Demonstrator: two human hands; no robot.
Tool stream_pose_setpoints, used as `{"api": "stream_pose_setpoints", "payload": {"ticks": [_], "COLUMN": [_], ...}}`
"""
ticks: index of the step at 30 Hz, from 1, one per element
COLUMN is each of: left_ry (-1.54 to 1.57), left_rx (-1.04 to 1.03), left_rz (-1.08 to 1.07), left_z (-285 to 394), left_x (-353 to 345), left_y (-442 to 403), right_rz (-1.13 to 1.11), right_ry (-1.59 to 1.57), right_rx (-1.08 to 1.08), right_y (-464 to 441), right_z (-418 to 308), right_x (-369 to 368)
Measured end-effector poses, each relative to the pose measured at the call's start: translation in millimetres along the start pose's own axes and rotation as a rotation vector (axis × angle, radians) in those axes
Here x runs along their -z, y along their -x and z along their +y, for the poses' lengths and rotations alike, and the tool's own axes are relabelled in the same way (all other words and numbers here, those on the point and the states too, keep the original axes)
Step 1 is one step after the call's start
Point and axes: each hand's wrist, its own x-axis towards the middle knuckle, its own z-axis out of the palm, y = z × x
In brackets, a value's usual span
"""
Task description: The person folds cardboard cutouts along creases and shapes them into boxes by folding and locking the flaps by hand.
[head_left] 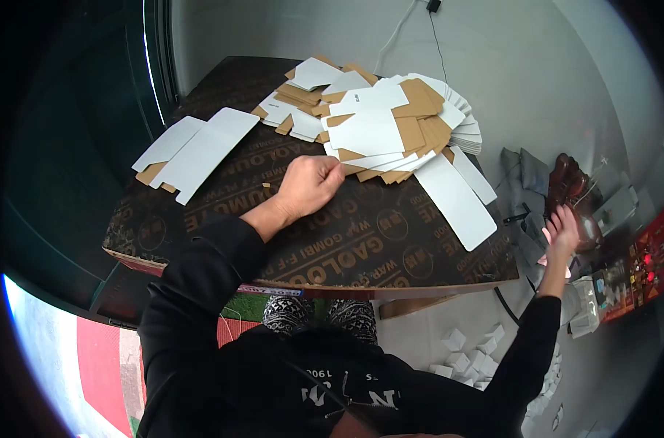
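My left hand [310, 186] is closed at the near left corner of a fanned pile of flat white-and-brown cartons [368, 131]. Its fingers are curled in, and whatever they may pinch is hidden. Out past the table's right edge, my right hand [562, 232] is raised with its fingers stretched out and nothing visible in it. One long white carton flap [456, 201] sticks out of the pile towards the near right. Another flat carton [200, 150] lies apart on the left side of the table, beyond my left forearm.
The dark printed plywood table [346, 248] stands against a pale wall. Many small white boxes [470, 358] lie on the floor at the lower right. Grey cushions [525, 171] and a red decorated item [646, 263] are further right. A dark door is on the left.
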Motion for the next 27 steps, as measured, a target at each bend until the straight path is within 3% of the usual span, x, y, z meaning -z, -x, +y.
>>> {"api": "stream_pose_setpoints", "payload": {"ticks": [3,8,11,13,14,16,21,24,27], "left_ry": [-0.046,-0.074,-0.066,-0.082,-0.089,-0.108,-0.024,0.016,-0.064], "left_rx": [-0.007,-0.066,-0.125,-0.126,-0.127,-0.134,-0.072,-0.036,0.236], "left_rz": [-0.030,-0.031,-0.013,-0.025,-0.046,-0.090,-0.009,0.042,0.020], "left_z": [4,6,4,2,1,0,7,15,22], "left_x": [5,8,9,10,10,12,11,14,38], "left_y": [-2,-1,0,1,2,0,1,-5,-46], "right_rz": [-0.175,-0.504,-0.603,-0.685,-0.687,-0.725,-0.758,-0.789,-0.809], "right_ry": [0.002,0.092,0.399,0.643,0.631,0.770,0.909,0.949,0.983], "right_rx": [-0.036,-0.055,0.259,0.538,0.538,0.778,0.934,0.916,0.911], "right_y": [46,101,123,137,146,161,171,175,175], "right_z": [-16,6,38,44,47,53,63,62,60], "right_x": [-144,-277,-323,-341,-346,-353,-339,-334,-336]}}
